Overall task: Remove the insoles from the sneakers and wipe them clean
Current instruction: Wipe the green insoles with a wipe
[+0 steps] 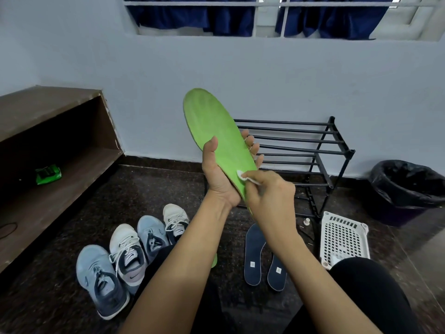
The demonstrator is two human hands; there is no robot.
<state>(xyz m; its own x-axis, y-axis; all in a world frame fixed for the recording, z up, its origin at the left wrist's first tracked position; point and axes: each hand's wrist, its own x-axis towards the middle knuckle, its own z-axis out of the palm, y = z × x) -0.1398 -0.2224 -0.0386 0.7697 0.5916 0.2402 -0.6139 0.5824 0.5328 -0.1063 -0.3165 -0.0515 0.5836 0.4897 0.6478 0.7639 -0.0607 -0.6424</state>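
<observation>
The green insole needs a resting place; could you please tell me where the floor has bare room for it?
Dark speckled floor lies bare between the brown wooden shelf and the row of four sneakers. Crowded: two navy insoles beside the white plastic basket, near the black metal rack.

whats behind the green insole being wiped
The left hand holds the green insole from behind; beyond stands a black shoe rack, part of it hidden by the insole.

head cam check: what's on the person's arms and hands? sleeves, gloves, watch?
Both forearms are bare as far as the frame shows, with no sleeves. There are no gloves on the left hand or the right hand, and no watch or band at either wrist. Lower down, the legs are in black trousers.
</observation>
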